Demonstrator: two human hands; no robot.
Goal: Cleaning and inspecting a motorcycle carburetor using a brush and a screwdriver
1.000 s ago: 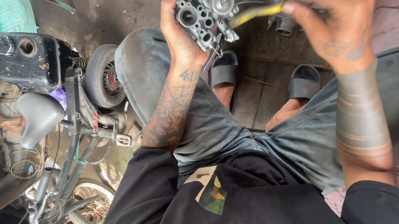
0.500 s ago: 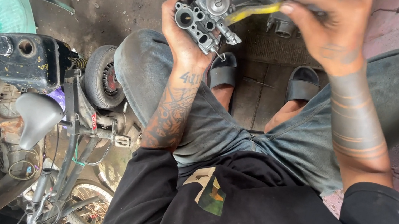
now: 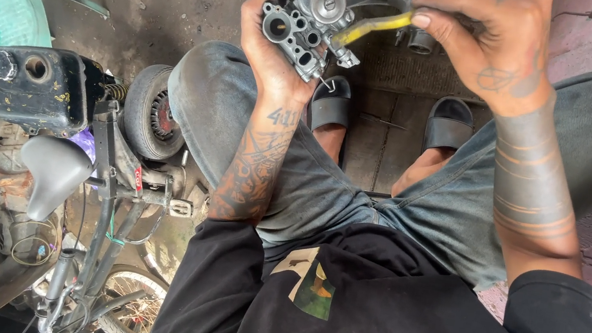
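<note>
Head view: grey, many-ported carburetor [image 3: 304,25] gripped in left hand [image 3: 270,55], yellow-handled tool [image 3: 372,28] pinched by right hand [image 3: 493,43].

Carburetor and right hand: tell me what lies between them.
In the head view, a yellow tube spans the gap, running from the right hand, which pinches its end, to the grey metal carburetor held in the left hand.

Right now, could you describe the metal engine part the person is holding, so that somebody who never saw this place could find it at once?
Start at the person's bent knees in grey jeans, then look just above the left knee. There the left hand grips a small grey metal engine part, a carburetor by its look, with several round holes. The right hand pinches a yellow hose joined to it; nothing else nearby has one.
</note>
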